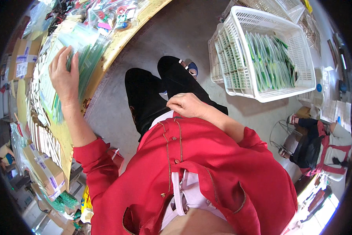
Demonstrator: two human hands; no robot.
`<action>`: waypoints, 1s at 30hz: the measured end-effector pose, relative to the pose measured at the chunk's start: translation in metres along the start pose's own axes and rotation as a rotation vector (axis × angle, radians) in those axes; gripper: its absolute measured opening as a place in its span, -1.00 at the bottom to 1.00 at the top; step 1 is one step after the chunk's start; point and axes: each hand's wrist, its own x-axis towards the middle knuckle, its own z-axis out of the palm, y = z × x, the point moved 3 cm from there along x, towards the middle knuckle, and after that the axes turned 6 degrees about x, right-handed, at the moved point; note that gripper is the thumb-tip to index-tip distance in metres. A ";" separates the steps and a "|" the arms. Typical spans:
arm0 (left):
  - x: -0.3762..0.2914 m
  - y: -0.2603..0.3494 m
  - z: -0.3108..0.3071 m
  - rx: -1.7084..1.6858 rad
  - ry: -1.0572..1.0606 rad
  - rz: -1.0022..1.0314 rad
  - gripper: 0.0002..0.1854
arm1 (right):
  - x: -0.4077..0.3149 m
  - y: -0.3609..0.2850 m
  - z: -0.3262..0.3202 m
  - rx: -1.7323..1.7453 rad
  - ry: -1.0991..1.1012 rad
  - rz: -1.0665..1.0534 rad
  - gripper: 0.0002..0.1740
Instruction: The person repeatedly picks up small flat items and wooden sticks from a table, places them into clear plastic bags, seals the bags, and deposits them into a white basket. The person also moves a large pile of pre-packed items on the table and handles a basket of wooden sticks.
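Observation:
My left hand [65, 70] rests on a stack of clear plastic packets with green and white inserts [90, 55] at the yellow table's edge. Its fingers are spread a little over the top packets; whether they pinch one cannot be told. My right hand [187, 104] lies in my lap at the hem of the red shirt, fingers curled, and what is under them is hidden. To the right on the floor, a white plastic basket [269, 95] holds a row of similar packets with green inserts [269, 61] standing on edge.
Small colourful parts in plastic bags [114, 14] lie at the table's far end, with bundles of pale sticks [43, 141] along it. Cardboard boxes [43, 170] stand beyond the table. More white baskets [281, 8] are behind the full one. Another person [319, 147] sits at the right.

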 end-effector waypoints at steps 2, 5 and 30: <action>-0.003 0.001 0.004 -0.080 -0.006 -0.044 -0.80 | -0.002 0.007 -0.001 -0.034 -0.025 -0.009 -0.80; -0.014 0.002 0.002 -0.114 0.055 -0.099 -0.89 | 0.004 0.011 -0.010 -0.052 -0.035 -0.049 -0.80; -0.081 0.152 -0.149 -0.752 0.199 0.404 -0.76 | 0.047 -0.186 -0.076 1.117 -0.151 0.388 -0.64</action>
